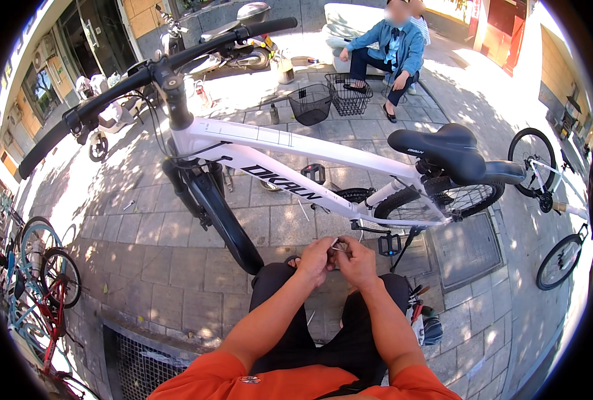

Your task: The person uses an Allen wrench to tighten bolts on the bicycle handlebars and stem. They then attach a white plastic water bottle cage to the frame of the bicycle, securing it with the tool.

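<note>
A white bicycle (pixel 286 141) stands across in front of me, with a black saddle (pixel 443 150) at the right and a black handlebar (pixel 196 57) at the upper left. Above my knees, my left hand (pixel 315 261) and my right hand (pixel 358 262) are brought together with the fingers pinched. Between the fingertips shows a small silvery metal piece (pixel 337 245), too small to name. My right hand is nearest to a black pedal (pixel 389 245) on the bicycle's near side. The front wheel's black mudguard (pixel 226 223) reaches down toward my left knee.
Two wire baskets (pixel 310 105) stand on the paving beyond the bicycle, near a seated person (pixel 396 47). Bits of tools lie about the ground. More bicycles (pixel 60 280) stand at the left, another (pixel 543 167) at the right. A metal grate (pixel 140 363) lies at lower left.
</note>
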Motion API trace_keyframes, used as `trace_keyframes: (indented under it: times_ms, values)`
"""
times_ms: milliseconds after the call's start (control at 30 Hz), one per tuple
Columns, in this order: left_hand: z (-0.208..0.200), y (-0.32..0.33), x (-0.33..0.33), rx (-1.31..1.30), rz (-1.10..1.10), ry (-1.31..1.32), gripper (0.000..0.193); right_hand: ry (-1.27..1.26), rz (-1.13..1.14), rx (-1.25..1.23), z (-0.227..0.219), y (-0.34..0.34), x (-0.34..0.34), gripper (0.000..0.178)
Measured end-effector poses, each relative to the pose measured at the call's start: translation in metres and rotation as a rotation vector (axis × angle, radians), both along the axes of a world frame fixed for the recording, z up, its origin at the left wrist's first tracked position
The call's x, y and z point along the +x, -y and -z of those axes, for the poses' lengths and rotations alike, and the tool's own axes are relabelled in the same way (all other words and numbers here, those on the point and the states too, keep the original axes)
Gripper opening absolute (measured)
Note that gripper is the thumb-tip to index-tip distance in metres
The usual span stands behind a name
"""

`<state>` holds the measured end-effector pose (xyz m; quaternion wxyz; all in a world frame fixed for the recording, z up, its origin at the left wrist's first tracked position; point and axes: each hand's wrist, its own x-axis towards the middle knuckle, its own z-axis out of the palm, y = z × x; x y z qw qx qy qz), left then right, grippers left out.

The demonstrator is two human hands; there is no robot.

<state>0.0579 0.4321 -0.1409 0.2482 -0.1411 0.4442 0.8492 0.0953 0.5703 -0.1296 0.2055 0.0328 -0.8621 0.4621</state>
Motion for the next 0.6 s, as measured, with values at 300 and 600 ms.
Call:
trace_keyframes:
  times_ms: [300,600]
  values:
    - [0.003,0.001,0.0,0.034,0.003,0.001,0.015,-0.058,-0.011,0.022,0.002,-0.001,-0.002,0.026]
    - [0.003,0.001,-0.001,0.042,-0.013,-0.026,0.015,-0.064,-0.001,-0.021,0.003,0.0,-0.001,0.02]
